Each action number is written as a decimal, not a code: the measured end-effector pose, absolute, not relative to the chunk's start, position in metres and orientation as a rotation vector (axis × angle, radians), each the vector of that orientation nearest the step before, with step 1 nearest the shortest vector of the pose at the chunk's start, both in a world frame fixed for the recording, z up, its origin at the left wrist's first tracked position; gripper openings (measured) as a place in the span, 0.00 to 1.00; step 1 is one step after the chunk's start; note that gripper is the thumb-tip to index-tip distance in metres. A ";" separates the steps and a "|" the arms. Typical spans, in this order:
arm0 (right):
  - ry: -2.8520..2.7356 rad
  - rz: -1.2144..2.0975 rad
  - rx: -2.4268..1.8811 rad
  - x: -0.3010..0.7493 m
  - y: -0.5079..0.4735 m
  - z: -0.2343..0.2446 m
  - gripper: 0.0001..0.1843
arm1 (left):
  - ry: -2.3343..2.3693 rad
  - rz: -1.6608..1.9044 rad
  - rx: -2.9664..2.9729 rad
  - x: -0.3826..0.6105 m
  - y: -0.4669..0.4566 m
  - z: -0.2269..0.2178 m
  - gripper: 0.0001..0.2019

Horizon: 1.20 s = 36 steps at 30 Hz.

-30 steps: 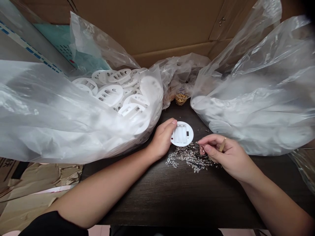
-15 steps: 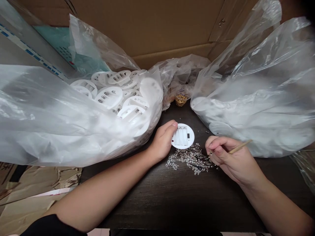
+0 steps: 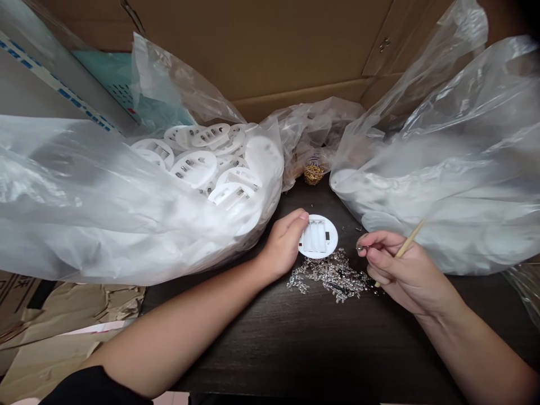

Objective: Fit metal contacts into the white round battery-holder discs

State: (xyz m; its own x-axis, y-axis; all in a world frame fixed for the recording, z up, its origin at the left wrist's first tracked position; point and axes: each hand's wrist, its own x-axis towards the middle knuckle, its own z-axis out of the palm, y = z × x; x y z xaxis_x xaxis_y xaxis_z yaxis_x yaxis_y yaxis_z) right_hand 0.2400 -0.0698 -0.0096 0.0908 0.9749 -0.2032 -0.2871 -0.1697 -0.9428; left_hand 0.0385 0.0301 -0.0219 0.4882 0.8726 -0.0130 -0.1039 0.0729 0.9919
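Note:
My left hand [image 3: 282, 243] is closed on the left rim of a round white battery case [image 3: 315, 236], its open slots facing up. Just below the case lies a loose pile of small shiny metal battery contacts [image 3: 333, 277]. To the right, my right hand [image 3: 403, 273] pinches a tiny metal battery contact [image 3: 360, 248] between thumb and fingertips. A thin wooden stick [image 3: 410, 238] slants through that same hand, its upper end sticking out past the knuckles. The contact's exact shape is too small to make out.
On the left, a clear plastic bag [image 3: 105, 225] bulges with white battery cases [image 3: 196, 167]. Another filled plastic bag [image 3: 455, 219] stands right. Gold-coloured springs [image 3: 313, 174] sit in a small bag behind. Cardboard [image 3: 295, 50] walls the back of the dark table [image 3: 270, 337].
My right hand has turned, bringing the small contact up into view at its fingertips and tilting the stick more steeply. The view has shifted slightly; my left hand still holds the case.

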 end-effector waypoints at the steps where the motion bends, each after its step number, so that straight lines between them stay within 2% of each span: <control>1: -0.809 1.361 -1.201 0.239 -0.070 -0.010 0.10 | 0.770 0.857 1.295 0.039 0.030 -0.022 0.20; 8: -1.001 1.035 -1.359 0.237 -0.071 -0.009 0.10 | 0.773 0.850 1.295 0.039 0.028 -0.018 0.21; 16: -1.635 0.569 -1.338 0.218 -0.035 0.028 0.03 | 0.740 0.845 1.336 0.036 0.029 -0.020 0.20; 28: -1.872 0.399 -1.333 0.225 -0.018 0.028 0.02 | 0.747 0.857 1.303 0.035 0.029 -0.020 0.20; 36: -1.968 0.259 -1.323 0.219 -0.017 0.022 0.07 | 0.747 0.849 1.347 0.036 0.029 -0.022 0.21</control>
State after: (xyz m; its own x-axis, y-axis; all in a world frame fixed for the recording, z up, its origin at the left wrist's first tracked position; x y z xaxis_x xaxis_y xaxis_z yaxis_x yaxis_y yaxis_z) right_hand 0.2187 -0.0170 0.0225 -0.1964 0.8648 0.4622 0.7158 0.4486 -0.5351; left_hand 0.0355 0.0286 -0.0222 0.5088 0.8606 0.0214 -0.0883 0.0274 0.9957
